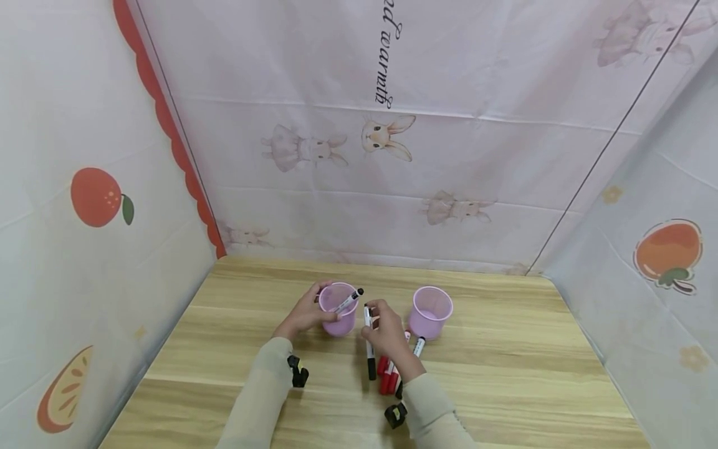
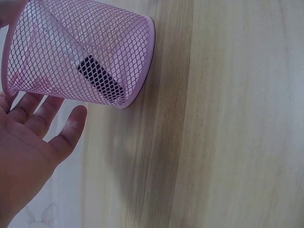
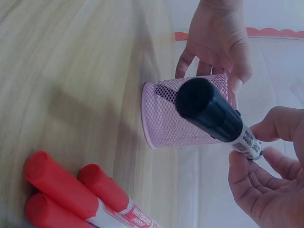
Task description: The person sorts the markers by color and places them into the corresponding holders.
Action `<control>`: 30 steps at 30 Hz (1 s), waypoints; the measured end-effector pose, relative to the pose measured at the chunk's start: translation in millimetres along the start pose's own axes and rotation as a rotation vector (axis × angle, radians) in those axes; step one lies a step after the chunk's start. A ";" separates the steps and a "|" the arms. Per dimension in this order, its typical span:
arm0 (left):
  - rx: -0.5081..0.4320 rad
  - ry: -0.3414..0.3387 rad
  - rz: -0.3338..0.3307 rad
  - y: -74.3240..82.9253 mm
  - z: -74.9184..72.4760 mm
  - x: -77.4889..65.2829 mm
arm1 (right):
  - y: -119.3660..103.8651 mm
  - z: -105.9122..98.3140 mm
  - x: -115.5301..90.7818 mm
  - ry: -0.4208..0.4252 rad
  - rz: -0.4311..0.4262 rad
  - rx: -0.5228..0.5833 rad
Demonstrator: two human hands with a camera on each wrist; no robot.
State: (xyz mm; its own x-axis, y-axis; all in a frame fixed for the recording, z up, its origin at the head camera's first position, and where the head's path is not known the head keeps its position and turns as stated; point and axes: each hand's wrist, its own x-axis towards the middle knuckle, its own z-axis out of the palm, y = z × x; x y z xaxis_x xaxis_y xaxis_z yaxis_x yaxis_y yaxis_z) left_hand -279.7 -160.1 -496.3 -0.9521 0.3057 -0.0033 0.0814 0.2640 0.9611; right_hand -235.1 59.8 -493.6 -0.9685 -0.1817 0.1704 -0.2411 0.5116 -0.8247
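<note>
My left hand (image 1: 305, 313) grips the pink mesh pen cup (image 1: 339, 327) on the left at its rim, with the thumb at the near side. A black-capped marker (image 1: 349, 300) leans inside this cup; its black end (image 2: 99, 78) shows low down through the mesh in the left wrist view. Between thumb and fingers, my right hand (image 1: 384, 332) pinches another whiteboard marker (image 3: 209, 111), black cap pointing down and toward me. That marker is held just right of the cup, above the table.
A second pink mesh cup (image 1: 429, 327) stands on the wooden table (image 1: 505, 362) to the right. Several markers lie under and beside my right wrist, among them red-capped ones (image 3: 61, 185) and a white-barrelled one (image 1: 418, 347). Printed cloth walls (image 1: 314, 212) enclose the table's back and sides.
</note>
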 end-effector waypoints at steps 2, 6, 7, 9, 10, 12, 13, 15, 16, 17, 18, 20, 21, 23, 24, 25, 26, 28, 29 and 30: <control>0.000 0.004 0.003 -2.2 0.3 0.9 | -0.5 -0.5 0.0 0.005 0.007 0.015; -0.010 0.028 0.001 -17.6 1.1 7.6 | -0.8 -1.0 0.8 0.020 0.019 0.047; -0.006 0.037 -0.001 -21.4 1.5 9.3 | -0.4 -0.9 1.1 0.023 0.024 0.051; -0.003 0.054 -0.008 -28.8 1.9 12.5 | -0.5 -1.1 2.2 0.022 0.022 0.055; 0.004 0.061 -0.009 -30.7 2.0 13.0 | -0.5 -1.2 2.8 0.019 0.021 0.056; 0.010 0.073 -0.011 -32.9 2.3 13.6 | -1.1 -1.5 4.1 0.014 0.019 0.058; 0.011 0.077 -0.013 -33.4 2.3 13.8 | -1.5 -1.7 4.7 0.009 0.022 0.067; 0.012 0.081 -0.013 -34.2 2.4 14.1 | -2.2 -2.4 6.1 0.008 0.025 0.076; 0.015 0.081 -0.013 -34.3 2.5 14.4 | -2.8 -2.8 6.9 0.010 0.032 0.081; 0.015 0.082 -0.015 -34.0 2.7 14.5 | -3.4 -3.4 7.8 0.013 0.039 0.085; 0.017 0.081 -0.013 -33.7 2.8 14.5 | -3.9 -3.9 8.6 0.018 0.045 0.087; 0.019 0.082 -0.012 -32.9 3.1 14.6 | -5.3 -5.4 10.4 0.029 0.048 0.088; 0.015 0.081 -0.014 -32.5 3.4 14.6 | -6.3 -6.3 11.1 0.033 0.052 0.086; 0.006 0.080 -0.016 -31.7 3.9 14.7 | -8.2 -8.2 12.4 0.038 0.052 0.088; 0.001 0.079 -0.017 -31.4 4.3 14.9 | -8.8 -9.1 13.0 0.040 0.051 0.094; -0.004 0.080 -0.021 -31.4 4.4 15.1 | -9.4 -9.7 13.9 0.042 0.045 0.101; -0.008 0.080 -0.022 -31.3 4.6 15.2 | -10.3 -10.4 14.7 0.046 0.044 0.102; -0.011 0.082 -0.023 -30.9 4.8 15.3 | -11.1 -11.4 16.6 0.061 0.035 0.107; -0.009 0.083 -0.016 -30.8 4.9 15.2 | -11.2 -11.7 17.9 0.073 0.033 0.105; -0.009 0.085 -0.015 -30.9 5.0 15.1 | -11.4 -12.0 19.0 0.087 0.025 0.100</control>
State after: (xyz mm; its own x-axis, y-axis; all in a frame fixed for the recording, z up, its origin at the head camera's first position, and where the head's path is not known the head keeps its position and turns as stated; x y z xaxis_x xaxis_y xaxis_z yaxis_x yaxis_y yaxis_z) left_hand -295.1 -159.0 -527.4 -0.9748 0.2232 0.0049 0.0643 0.2595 0.9636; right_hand -251.5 60.6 -474.5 -0.9768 -0.0946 0.1920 -0.2140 0.4281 -0.8780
